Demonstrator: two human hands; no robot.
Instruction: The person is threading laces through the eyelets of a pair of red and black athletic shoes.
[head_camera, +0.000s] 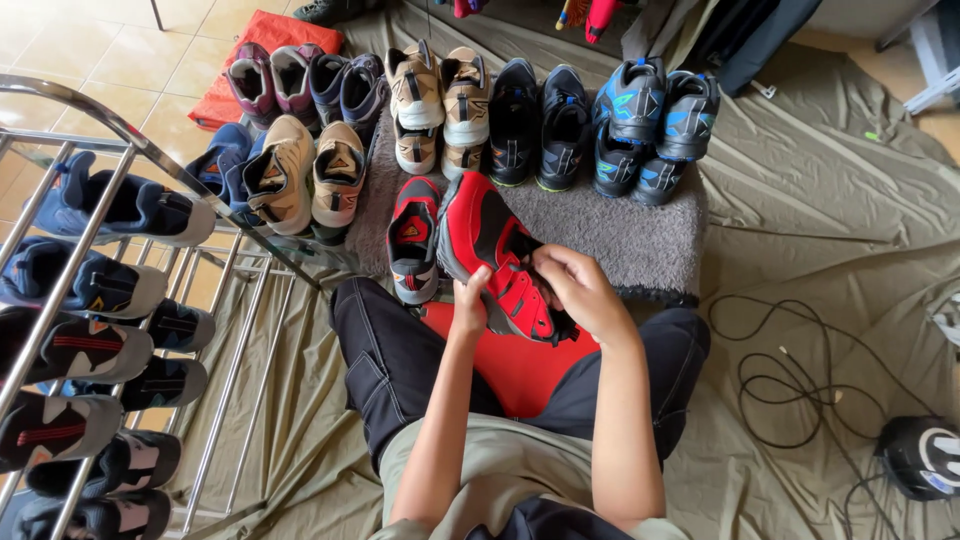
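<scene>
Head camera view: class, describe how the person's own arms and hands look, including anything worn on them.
Both forearms are bare, with no sleeves reaching them, and nothing shows on either wrist. The left hand and right hand wear no gloves, and no rings can be made out. Short sleeves of an olive-green cotton shirt seem to end above the elbows.

Smooth red synthetic shoe (495, 255); fuzzy grey mat (640, 240); shiny metal rack (150, 155).

grey mat (640, 240), shoe pairs (540, 120), olive sheet (820, 200)
</scene>
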